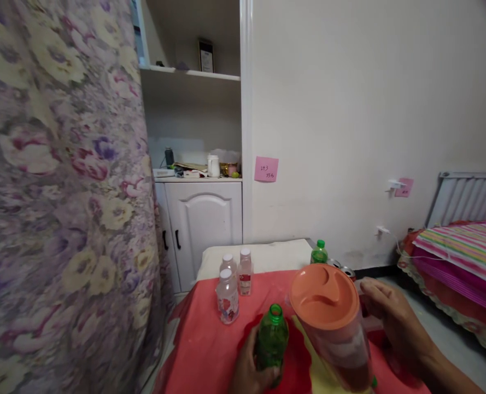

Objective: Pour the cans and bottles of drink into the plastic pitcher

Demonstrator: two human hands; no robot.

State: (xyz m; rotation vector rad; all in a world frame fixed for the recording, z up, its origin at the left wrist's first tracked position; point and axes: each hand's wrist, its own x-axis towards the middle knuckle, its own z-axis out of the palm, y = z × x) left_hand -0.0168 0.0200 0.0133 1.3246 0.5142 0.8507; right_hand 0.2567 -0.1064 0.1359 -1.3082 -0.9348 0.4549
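My left hand [249, 366] is wrapped round an uncapped green bottle [272, 339], upright at the lower middle. To its right, my right hand [384, 301] holds the handle side of a clear pitcher [341, 355] with an orange lid [325, 296]. The pitcher leans a little, its top toward the left, and its base is near the frame's bottom edge. Left of the green bottle, three clear bottles with white caps [227, 298] stand together on the red tablecloth [197, 339].
Behind the pitcher stand a green-capped bottle [319, 253] and some cans [348, 272]. A floral curtain [62, 191] hangs at the left, beside a white cabinet [205, 224] with shelves. A bed [464, 262] is at the right.
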